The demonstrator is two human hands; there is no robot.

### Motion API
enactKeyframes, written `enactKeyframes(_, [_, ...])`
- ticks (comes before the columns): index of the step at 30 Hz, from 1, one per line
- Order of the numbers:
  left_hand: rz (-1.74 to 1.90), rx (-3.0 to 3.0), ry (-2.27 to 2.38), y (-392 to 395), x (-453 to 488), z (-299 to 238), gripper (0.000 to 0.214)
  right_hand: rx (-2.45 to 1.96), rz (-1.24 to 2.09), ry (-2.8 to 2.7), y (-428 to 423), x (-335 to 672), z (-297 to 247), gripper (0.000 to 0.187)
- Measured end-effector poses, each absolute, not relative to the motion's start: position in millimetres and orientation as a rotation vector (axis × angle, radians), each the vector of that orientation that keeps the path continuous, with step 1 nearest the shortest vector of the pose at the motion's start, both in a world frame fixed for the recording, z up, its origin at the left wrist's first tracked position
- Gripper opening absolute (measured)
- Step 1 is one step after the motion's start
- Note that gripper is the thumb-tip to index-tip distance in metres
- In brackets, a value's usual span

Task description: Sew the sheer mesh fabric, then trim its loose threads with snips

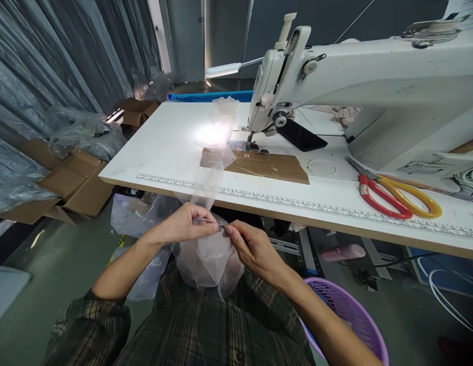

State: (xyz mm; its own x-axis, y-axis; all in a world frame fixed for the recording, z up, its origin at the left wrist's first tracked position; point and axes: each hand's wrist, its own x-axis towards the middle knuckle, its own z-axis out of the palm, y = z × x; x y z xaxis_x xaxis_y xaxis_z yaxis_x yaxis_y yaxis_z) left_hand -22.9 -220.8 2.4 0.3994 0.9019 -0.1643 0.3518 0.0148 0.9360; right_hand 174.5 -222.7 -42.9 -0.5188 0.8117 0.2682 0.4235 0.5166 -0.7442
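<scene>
The left hand (186,223) and right hand (255,249) each pinch the sheer white mesh fabric (209,262) near the lap, fingertips almost touching, so it stays tight between them. Its far end trails onto the white worktop (164,142).

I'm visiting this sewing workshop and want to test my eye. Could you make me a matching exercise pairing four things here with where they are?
Things:
1. sheer white fabric
2. red- and yellow-handled scissors
3. purple plastic basket
4. brown cardboard boxes

Places:
A. on the floor, left of the white table
B. pinched between the left hand and the right hand
C. on the tabletop, in front of the white sewing machine
D. down low, beside the person's right arm

Pairs: 1-B, 2-C, 3-D, 4-A
</scene>
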Motion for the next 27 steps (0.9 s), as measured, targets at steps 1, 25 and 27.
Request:
enactKeyframes(1, [0.627, 1.560, 1.150, -220.4, -22.7, 1.2, 0.016, -1.011, 0.808, -2.145, -222.6, 173.9, -44.5, 0.039])
enactKeyframes(25, [1.219, 2.239, 1.236, -244.8, -20.5, -52.5, 0.031, -1.108, 1.581, -1.448, -221.7, 158.1, -62.8, 0.033])
enactKeyframes(27, [0.977, 1.969, 1.332, -234.8, -26.2, -53.0, 0.038, -1.085, 1.497, -1.516, -224.0, 159.0, -59.8, 0.028])
